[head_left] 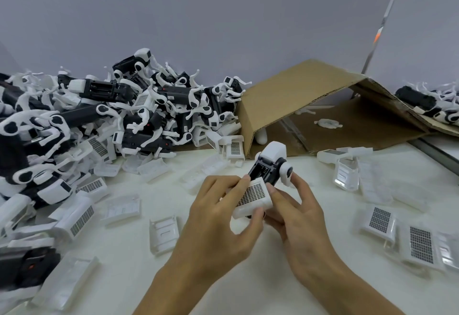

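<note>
A black and white toy body [269, 165] is held above the white table, just in front of me. A white cover with a dark grid pattern [253, 196] lies over its near end. My left hand [218, 213] pinches the cover between thumb and fingers. My right hand [298, 213] grips the toy from the right side, its thumb pressing on the cover's edge and its fingers touching a white leg piece.
A big heap of black and white toy bodies [99, 116] fills the left and back. Several loose white covers [164, 234] lie scattered around, more at the right [419, 242]. An open cardboard box [310, 108] lies on its side behind the hands.
</note>
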Available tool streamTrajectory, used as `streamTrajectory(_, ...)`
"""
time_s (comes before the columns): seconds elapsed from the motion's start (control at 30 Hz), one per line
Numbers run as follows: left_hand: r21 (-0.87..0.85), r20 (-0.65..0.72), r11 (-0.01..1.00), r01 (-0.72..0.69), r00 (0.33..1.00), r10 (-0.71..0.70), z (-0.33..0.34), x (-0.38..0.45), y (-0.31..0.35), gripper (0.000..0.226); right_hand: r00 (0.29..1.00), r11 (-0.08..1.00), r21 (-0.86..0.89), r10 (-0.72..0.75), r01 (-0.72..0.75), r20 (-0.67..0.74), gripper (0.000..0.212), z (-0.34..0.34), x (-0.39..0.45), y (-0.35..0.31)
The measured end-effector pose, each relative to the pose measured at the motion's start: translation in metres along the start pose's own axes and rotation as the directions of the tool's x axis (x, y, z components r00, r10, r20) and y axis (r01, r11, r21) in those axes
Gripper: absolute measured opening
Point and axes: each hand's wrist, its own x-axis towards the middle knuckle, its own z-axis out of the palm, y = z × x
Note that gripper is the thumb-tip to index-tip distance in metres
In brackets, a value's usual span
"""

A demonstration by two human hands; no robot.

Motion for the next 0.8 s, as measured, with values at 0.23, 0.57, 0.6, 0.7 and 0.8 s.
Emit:
streamTrajectory(0.23,-0.438,-0.160,0.823,0.362,0.869,-0.467,-0.010,0.005,-0.002,0.035,0.998,0.998,-0.036,-0.057,0.058,0.035,0.051,-0.006,0.001,-0.007)
streamTrajectory(0.57,-0.623,-0.010,0.654,0.429,0.832,-0.555,-0.004,0.004,0.001,0.039,0.981,0.988,-0.105,-0.095,0.114,0.171,0.035,0.001,-0.004,-0.008)
streamTrajectory(0.6,-0.631,0.008,0.639,0.440,0.828,-0.561,-0.004,0.004,0.003,0.040,0.982,0.987,-0.105,-0.104,0.121,0.159,0.035,0.001,-0.004,-0.007)
streamTrajectory(0.7,-0.591,0.059,0.666,0.455,0.847,-0.528,0.000,0.000,0.005,0.040,0.979,0.985,-0.125,-0.099,0.122,0.177,0.042,0.000,-0.005,-0.007)
streamTrajectory(0.8,-0.618,0.168,0.599,0.509,0.830,-0.532,0.001,0.001,0.006,0.035,0.972,0.987,-0.125,-0.073,0.103,0.225,0.041,-0.001,-0.005,-0.011)
